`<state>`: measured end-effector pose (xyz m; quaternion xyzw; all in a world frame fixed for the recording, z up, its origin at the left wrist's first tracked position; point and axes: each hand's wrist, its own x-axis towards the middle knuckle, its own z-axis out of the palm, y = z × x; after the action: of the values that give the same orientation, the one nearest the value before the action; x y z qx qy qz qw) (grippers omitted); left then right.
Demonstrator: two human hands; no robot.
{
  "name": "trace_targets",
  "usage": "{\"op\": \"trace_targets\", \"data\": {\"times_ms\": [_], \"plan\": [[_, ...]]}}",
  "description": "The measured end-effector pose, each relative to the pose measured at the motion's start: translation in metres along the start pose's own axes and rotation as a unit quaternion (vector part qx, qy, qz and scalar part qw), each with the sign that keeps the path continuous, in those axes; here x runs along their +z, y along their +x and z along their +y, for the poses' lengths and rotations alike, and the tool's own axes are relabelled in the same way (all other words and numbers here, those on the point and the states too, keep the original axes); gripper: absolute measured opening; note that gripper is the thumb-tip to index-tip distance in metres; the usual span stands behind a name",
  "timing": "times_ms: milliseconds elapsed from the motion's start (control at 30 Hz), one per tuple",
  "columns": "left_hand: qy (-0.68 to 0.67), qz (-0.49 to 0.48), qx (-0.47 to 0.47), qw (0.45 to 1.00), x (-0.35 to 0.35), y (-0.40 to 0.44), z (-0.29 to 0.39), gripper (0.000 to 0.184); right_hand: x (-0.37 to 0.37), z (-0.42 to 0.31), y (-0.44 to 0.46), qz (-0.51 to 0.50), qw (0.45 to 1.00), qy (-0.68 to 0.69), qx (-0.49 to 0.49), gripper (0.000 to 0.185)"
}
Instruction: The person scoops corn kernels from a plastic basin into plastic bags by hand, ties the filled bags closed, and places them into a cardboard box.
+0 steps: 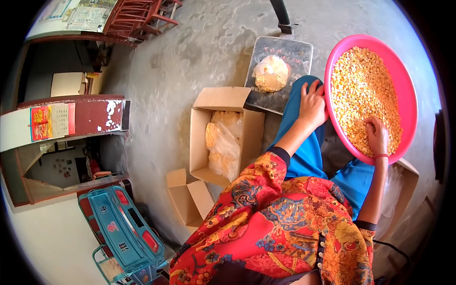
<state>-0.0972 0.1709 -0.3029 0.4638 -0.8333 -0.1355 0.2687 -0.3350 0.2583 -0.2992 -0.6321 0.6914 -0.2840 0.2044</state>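
Observation:
A pink basin (411, 111) full of yellow corn kernels (363, 85) sits at the right, against my blue-trousered legs. My right hand (377, 135), with a red band at its wrist, is down at the corn's surface with its fingers curled in; whatever they hold is hidden. On my knee, beside the basin's left rim, rests my left hand (313, 107), its fingers apart and holding nothing. Just beyond that knee, a plastic bag (273, 71) with some corn in it lies on the dark platform of a floor scale (297, 52).
An open cardboard box (202, 142) holding bags of corn stands left of my legs, its flaps spread. Another box (403, 190) with clear plastic is partly behind the basin. A teal machine (126, 232) stands at lower left, red chairs (140, 16) at upper left.

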Motion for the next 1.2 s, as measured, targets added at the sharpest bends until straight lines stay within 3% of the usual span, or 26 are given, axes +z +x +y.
{"op": "trace_targets", "data": {"times_ms": [833,933,1000,1200], "plan": [[0.001,-0.019,-0.004,1.0,0.0017,0.0014,-0.0001,0.033,-0.0006,0.001,-0.001,0.017,0.999,-0.033,-0.01,0.006],[0.026,-0.022,0.006,0.999,0.0004,0.0014,0.0009,0.041,-0.0026,-0.0034,-0.001,0.013,0.999,-0.034,0.002,0.006],[-0.002,-0.023,-0.005,1.0,-0.0001,0.002,0.0016,0.033,-0.0039,-0.0063,-0.0009,0.012,0.999,-0.034,0.002,0.006],[-0.009,-0.019,-0.007,1.0,-0.0017,0.0026,0.0032,0.032,-0.0047,-0.0072,-0.0007,0.009,0.999,-0.042,0.006,0.006]]}}
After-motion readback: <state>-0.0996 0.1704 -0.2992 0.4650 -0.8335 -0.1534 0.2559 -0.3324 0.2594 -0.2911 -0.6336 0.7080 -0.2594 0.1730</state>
